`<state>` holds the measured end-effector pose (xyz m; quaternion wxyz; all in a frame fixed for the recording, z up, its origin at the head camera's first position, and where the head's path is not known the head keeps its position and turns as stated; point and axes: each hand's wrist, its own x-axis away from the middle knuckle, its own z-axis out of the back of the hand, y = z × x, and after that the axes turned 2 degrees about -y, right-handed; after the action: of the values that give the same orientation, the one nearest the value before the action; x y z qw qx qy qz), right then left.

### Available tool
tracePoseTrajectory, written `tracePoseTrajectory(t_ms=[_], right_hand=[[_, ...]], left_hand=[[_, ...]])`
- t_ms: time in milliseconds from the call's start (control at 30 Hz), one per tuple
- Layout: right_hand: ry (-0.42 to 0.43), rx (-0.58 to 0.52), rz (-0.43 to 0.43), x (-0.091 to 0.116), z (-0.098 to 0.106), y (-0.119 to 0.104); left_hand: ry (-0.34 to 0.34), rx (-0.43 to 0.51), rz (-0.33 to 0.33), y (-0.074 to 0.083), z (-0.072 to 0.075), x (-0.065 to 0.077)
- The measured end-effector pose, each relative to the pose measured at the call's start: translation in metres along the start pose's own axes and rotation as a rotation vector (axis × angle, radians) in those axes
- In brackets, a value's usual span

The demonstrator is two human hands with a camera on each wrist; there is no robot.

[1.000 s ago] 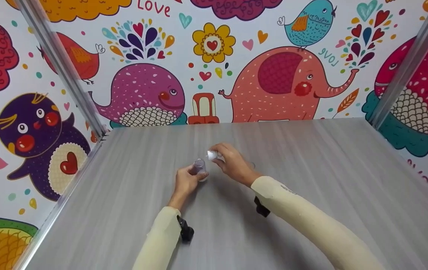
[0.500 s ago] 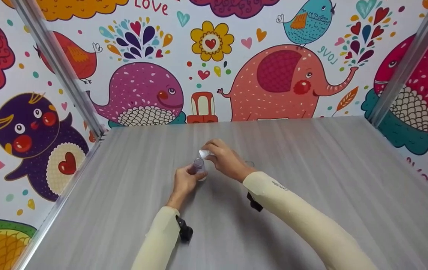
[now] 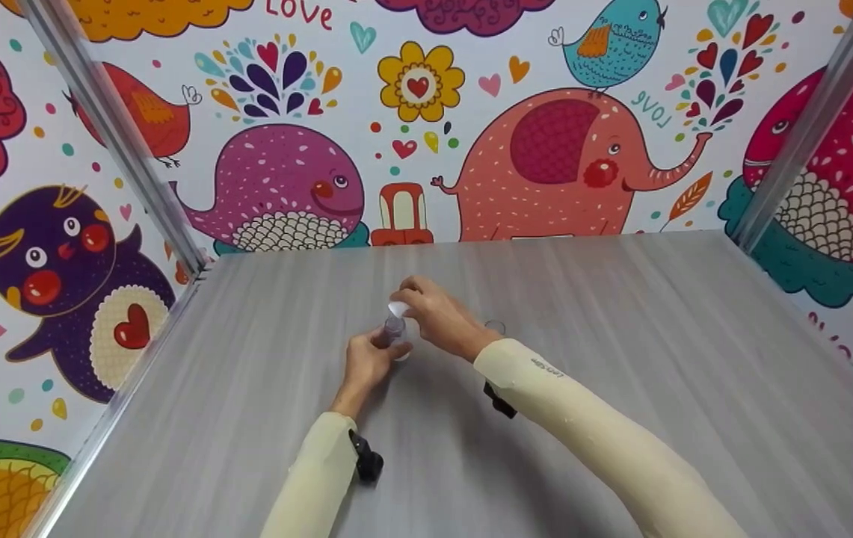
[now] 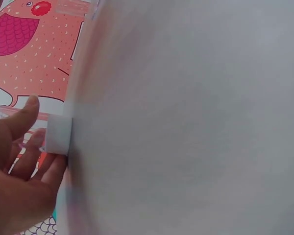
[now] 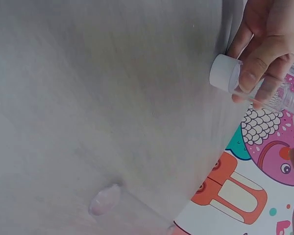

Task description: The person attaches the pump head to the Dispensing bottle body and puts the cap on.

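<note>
The bottle (image 3: pixel 395 330) is gripped, roughly upright, by the left of the hands (image 3: pixel 368 365); the white cap (image 3: pixel 397 308) is pinched by the right hand (image 3: pixel 437 317) at the bottle's mouth. The cap appears not yet seated; whether it touches cannot be told. The clear cylinder (image 3: pixel 496 327) is left separate on the bench (image 3: pixel 209 418), right of the bottle.

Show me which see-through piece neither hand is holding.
The clear cylinder standing apart on the table; the white-based bottle is gripped by the left hand.

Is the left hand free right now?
No, in the right wrist view the left hand grips the clear bottle between thumb and fingers.
</note>
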<state>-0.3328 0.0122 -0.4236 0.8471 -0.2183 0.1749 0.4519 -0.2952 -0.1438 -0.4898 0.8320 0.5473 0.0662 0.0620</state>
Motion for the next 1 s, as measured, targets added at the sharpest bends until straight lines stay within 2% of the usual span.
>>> tracePoseTrajectory(t_ms=[167, 367, 633, 1000], right_hand=[[-0.020, 0.050, 0.029, -0.003, 0.003, -0.001], [-0.062, 0.044, 0.029, -0.004, 0.003, -0.003], [-0.195, 0.081, 0.018, -0.009, 0.006, -0.012], [-0.256, 0.176, 0.082, -0.015, 0.005, -0.017]], left_hand=[[0.012, 0.008, -0.023, 0.002, -0.001, 0.000], [0.031, -0.007, -0.037, 0.001, -0.001, 0.000], [0.030, -0.022, -0.021, -0.001, 0.001, 0.001], [0.034, -0.035, -0.091, -0.003, 0.000, -0.001]])
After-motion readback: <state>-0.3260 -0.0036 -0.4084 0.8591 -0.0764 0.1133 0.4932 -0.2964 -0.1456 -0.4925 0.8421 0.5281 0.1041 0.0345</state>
